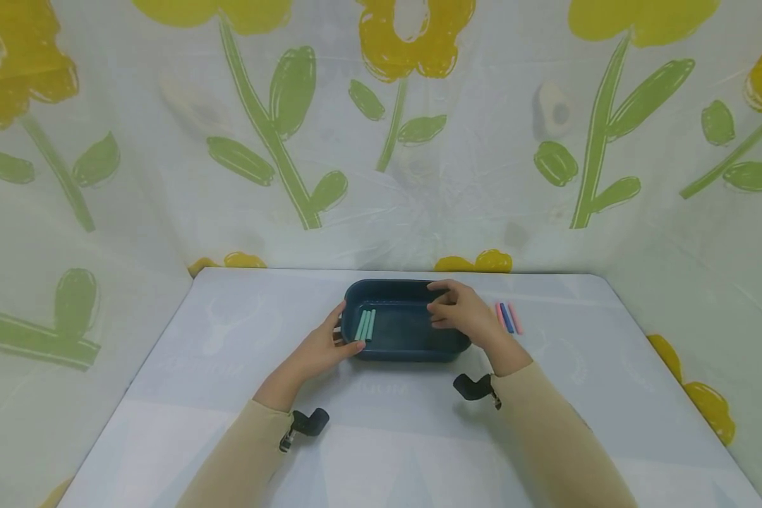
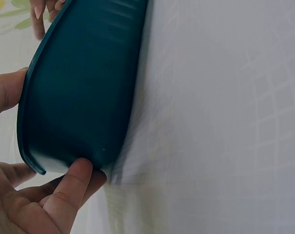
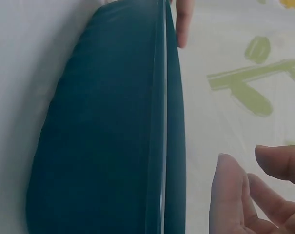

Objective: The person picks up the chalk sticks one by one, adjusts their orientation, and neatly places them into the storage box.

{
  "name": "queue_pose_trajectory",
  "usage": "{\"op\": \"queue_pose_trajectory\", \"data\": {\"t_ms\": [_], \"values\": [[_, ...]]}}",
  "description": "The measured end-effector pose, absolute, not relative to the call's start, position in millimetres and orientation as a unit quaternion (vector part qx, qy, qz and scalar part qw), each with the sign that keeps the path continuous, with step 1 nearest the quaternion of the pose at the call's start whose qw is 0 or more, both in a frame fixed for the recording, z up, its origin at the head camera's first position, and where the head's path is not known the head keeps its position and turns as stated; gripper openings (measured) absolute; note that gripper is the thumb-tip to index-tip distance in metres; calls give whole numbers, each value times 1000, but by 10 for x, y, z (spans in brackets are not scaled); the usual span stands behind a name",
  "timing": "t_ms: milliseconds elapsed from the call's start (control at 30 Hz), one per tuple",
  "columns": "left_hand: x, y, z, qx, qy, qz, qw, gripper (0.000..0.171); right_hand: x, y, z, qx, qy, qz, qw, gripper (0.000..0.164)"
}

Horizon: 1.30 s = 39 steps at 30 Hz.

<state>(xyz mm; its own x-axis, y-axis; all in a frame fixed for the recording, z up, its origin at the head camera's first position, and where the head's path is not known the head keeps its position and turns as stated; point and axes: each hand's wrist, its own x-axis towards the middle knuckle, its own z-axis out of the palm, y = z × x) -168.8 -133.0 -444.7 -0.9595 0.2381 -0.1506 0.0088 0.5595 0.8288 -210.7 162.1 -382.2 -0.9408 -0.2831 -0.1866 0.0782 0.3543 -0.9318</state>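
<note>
A dark teal rectangular tray [image 1: 413, 355] stands on the table in the head view. Three pale green chalk-like sticks [image 1: 365, 325] lie side by side inside its left end. My left hand [image 1: 325, 346] grips that end, thumb at the near rim and fingers around the outer side; the left wrist view shows the hand [image 2: 54, 195] against the tray wall [image 2: 79, 92]. Over the tray's right part hovers my right hand [image 1: 463, 310], fingers loosely bent. In the right wrist view, a gap separates its thumb [image 3: 281, 163] from the fingers, with nothing visible between them.
Right of the tray, two pink sticks and a blue stick [image 1: 506, 318] lie on the white table [image 1: 228, 381]. A curtain with printed flowers [image 1: 482, 141] hangs behind the table and at both sides. Black wrist-worn devices [image 1: 310, 422] sit at both sleeves.
</note>
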Motion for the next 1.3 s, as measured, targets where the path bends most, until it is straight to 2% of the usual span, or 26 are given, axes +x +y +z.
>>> {"op": "queue_pose_trajectory", "data": {"t_ms": [533,900,1300], "values": [[-1703,-1327,-4468,61,879,458,121,100,-1987,2118,-3787,-37,839,-534,97,51],[-1695,-1328,-4455,57,880,455,123,100,-1969,2484,-3884,-30,859,-508,47,50],[-1691,-1322,-4455,60,880,454,126,101,-2008,2849,-4100,-15,873,-487,26,46]]}}
